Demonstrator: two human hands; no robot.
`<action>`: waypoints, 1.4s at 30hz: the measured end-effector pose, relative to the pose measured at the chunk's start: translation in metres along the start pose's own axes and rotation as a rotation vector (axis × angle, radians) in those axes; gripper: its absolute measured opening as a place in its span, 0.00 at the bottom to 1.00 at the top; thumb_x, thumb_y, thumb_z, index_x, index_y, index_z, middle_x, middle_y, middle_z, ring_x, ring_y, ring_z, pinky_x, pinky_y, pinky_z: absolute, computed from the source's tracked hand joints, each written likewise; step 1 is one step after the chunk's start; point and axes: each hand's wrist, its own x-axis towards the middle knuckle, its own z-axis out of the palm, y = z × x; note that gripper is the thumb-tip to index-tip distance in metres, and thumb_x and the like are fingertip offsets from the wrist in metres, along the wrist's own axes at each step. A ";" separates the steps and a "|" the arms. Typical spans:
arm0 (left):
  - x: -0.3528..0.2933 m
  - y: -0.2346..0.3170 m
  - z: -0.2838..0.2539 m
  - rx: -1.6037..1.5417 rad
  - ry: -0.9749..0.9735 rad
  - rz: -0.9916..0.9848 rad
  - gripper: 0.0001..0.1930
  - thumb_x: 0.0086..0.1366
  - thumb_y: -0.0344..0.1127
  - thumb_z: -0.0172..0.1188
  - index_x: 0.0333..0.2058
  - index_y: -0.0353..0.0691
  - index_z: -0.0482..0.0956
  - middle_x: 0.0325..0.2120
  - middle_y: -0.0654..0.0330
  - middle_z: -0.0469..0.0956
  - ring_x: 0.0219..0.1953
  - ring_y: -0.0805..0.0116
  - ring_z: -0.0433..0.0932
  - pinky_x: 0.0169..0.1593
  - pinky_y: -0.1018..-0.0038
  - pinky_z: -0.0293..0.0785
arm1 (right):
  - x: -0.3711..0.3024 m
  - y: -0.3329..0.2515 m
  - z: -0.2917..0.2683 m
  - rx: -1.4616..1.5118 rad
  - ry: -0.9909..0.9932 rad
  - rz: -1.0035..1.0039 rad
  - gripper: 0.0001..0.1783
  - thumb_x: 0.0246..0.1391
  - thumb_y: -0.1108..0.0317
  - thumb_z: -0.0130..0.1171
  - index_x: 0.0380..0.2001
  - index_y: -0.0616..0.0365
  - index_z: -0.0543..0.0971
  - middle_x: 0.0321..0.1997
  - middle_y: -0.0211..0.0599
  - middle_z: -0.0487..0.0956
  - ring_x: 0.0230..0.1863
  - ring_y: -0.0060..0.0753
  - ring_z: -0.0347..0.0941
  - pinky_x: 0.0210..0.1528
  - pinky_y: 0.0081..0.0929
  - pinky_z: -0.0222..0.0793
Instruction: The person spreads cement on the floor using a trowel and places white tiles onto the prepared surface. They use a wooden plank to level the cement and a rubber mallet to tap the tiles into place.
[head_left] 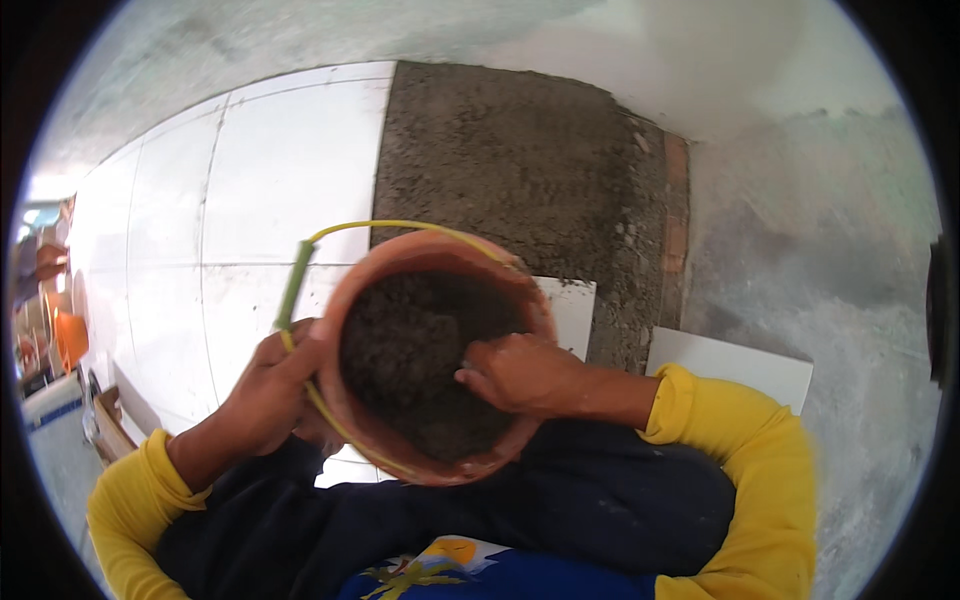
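Note:
An orange bucket (340, 300) is tilted in front of me, above my bent legs. Dark, wet mortar (400, 345) fills much of its inside. At the bucket's left side, my left hand (280, 385) is closed on the wall, its thumb by the rim. The yellow wire handle (370, 224), with a green grip (294, 285), swings out past that hand. My right hand (515, 372) reaches in over the right rim, fingers curled at the mortar. A small greyish bit shows at its fingers, but what they hold is mostly hidden.
White tiles (290, 165) cover the floor to the left. A bed of dark mortar (500, 150) lies ahead, along the walls. One loose white tile (735, 362) leans or lies at the right wall (800, 240). An open cardboard box (120, 425) and orange items (70, 338) stand far left.

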 end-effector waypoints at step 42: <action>0.016 0.046 0.013 0.335 -0.100 0.079 0.20 0.81 0.52 0.50 0.35 0.41 0.72 0.26 0.68 0.74 0.28 0.80 0.76 0.32 0.80 0.75 | -0.094 -0.022 -0.067 -0.282 0.017 0.359 0.18 0.70 0.60 0.56 0.51 0.66 0.76 0.41 0.57 0.83 0.44 0.64 0.82 0.45 0.52 0.78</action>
